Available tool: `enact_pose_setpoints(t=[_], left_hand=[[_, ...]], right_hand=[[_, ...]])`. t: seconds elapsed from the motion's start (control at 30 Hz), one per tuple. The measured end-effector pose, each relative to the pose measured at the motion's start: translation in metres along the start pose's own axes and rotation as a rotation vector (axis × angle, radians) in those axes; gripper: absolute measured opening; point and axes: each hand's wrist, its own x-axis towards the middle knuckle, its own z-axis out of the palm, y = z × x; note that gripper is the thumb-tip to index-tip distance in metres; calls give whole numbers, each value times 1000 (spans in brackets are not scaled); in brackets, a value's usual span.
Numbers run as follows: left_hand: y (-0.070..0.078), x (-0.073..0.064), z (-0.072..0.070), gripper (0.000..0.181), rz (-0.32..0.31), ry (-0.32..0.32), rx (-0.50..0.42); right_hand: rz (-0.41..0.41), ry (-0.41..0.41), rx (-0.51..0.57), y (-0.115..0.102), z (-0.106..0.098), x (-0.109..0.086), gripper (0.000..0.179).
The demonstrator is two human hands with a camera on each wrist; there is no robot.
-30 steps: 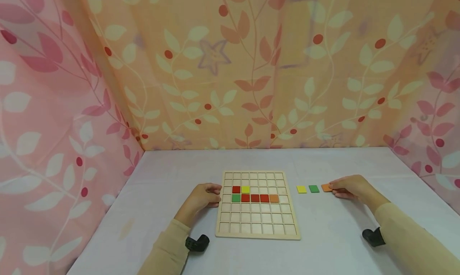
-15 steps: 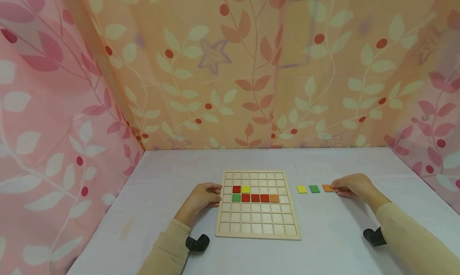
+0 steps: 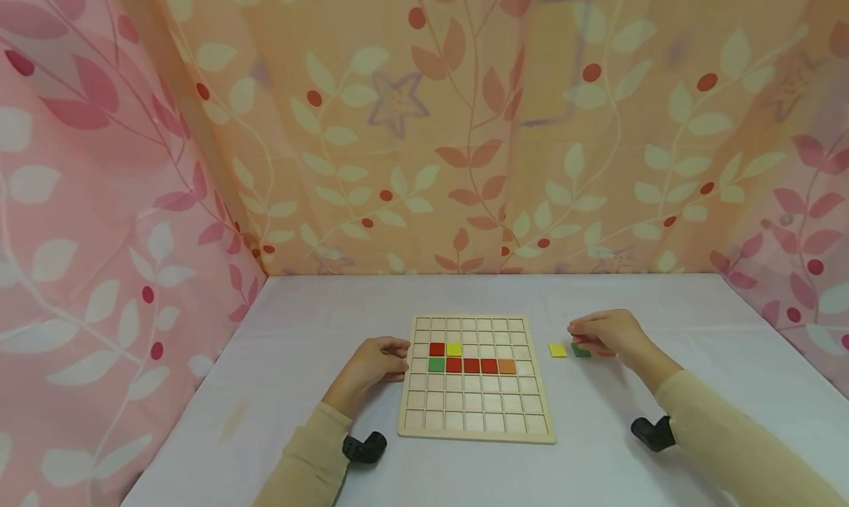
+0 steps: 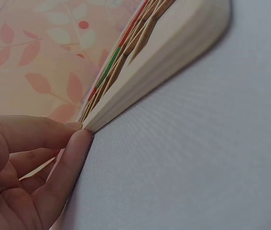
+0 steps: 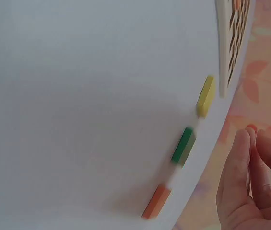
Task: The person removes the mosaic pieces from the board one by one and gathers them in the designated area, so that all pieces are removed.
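Note:
My left hand (image 3: 370,367) lies at the left edge of a wooden grid board (image 3: 464,422), its fingertips touching the side. On the board sit red (image 3: 436,349), yellow (image 3: 454,349), green (image 3: 435,365) and orange (image 3: 507,366) square tiles in two rows. My right hand (image 3: 613,334) is over the loose tiles right of the board, fingertips close together. No tile shows in its fingers; a rounded red spot shows between the fingertips in the right wrist view. Below it, a yellow tile (image 5: 206,96), green tile (image 5: 183,146) and orange tile (image 5: 156,202) lie in a row.
A white cloth covers the table (image 3: 318,308). Leaf-patterned curtains (image 3: 398,161) stand at the back and both sides. Black curved devices are strapped at the left wrist (image 3: 365,448) and right wrist (image 3: 653,433).
My right hand has let go of the orange tile, which stays on the table. It has moved left and up over the green tile. The left hand has not moved.

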Motion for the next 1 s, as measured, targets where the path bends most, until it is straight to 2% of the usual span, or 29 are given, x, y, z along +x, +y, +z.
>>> enact_pose_setpoints(t=[0.23, 0.43, 0.9, 1.0], left_hand=[[0, 0, 0, 41, -6, -9, -5], [2, -3, -1, 42, 1, -17, -12], [3, -1, -1, 43, -4, -19, -5], [3, -2, -1, 43, -3, -19, -9]], right_hand=[[-41, -42, 70, -16, 31, 5, 35], [-82, -93, 73, -28, 55, 8, 34], [-82, -192, 162, -38, 97, 10, 32], [-74, -202, 154, -41, 107, 9, 31]])
